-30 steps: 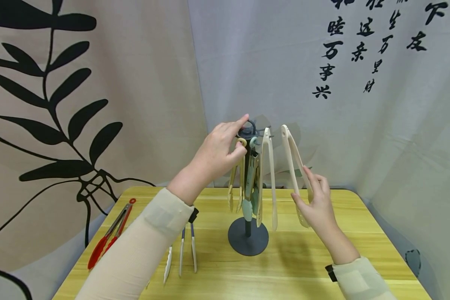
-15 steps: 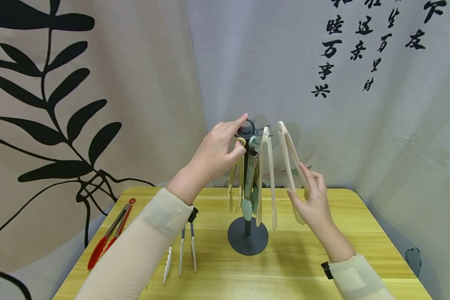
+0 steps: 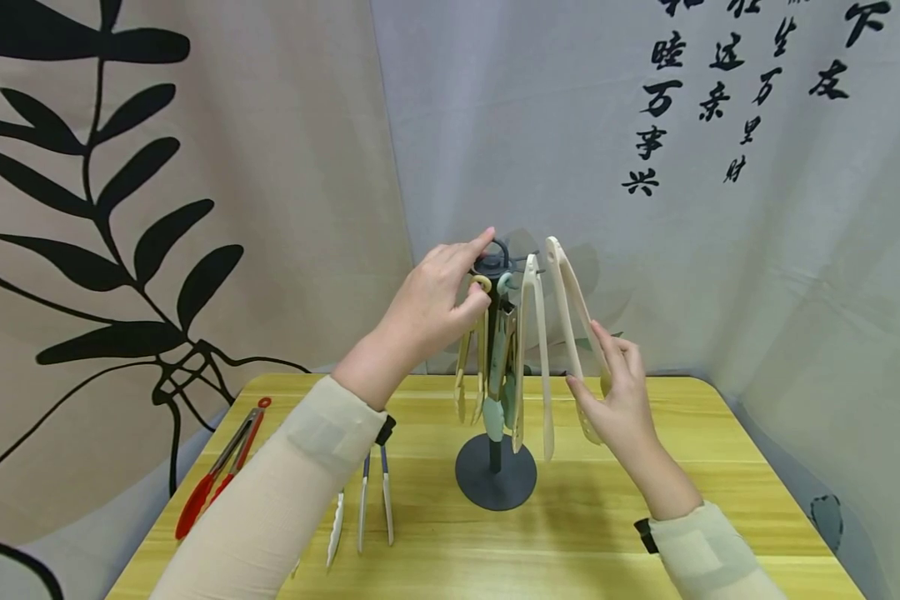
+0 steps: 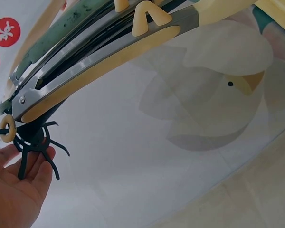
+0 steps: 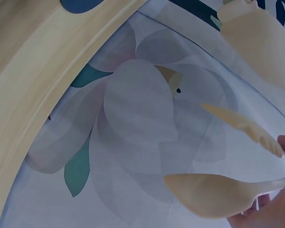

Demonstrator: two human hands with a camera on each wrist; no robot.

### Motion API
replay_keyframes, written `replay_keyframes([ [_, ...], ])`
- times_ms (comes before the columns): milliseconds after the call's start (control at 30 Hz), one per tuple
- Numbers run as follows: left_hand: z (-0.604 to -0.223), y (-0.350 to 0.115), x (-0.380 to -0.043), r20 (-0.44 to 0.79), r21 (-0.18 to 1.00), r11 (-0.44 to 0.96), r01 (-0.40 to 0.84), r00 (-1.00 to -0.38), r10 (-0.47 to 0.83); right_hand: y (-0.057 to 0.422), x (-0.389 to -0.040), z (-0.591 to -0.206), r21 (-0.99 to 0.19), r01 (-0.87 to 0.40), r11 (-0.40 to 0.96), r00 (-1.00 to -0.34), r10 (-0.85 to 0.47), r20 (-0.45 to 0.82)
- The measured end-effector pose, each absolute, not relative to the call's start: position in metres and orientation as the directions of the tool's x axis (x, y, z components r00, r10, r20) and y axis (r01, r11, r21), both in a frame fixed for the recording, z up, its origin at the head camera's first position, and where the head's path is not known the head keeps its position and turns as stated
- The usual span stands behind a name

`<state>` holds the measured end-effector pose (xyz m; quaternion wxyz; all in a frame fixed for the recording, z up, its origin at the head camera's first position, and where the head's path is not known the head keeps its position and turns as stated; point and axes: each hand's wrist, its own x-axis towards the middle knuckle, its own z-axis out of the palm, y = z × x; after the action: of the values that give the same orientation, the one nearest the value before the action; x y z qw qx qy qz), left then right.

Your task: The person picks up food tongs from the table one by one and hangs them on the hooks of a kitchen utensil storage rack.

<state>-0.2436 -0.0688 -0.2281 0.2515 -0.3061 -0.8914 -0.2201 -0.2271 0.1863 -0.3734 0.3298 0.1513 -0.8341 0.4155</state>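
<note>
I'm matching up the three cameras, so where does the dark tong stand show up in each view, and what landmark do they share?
Head: the stand is just right of centre.
Left wrist: its hooks are at lower left, by the left hand.
Right wrist: apparently only its base, cut off by the top edge, left of centre.
Shared landmark: the pale petal print, faint and partly hidden in the head view.
</note>
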Motion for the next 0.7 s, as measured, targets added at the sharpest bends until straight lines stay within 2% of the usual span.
replay_keyframes([
  [700,-0.2281,-0.0682,-0.2432,0.591,0.237,0.716,0.657,-0.683,0.43,0.1777,-0.2269,-0.3654,-0.591,-0.548,0.592,-0.729,0.008,0.684],
])
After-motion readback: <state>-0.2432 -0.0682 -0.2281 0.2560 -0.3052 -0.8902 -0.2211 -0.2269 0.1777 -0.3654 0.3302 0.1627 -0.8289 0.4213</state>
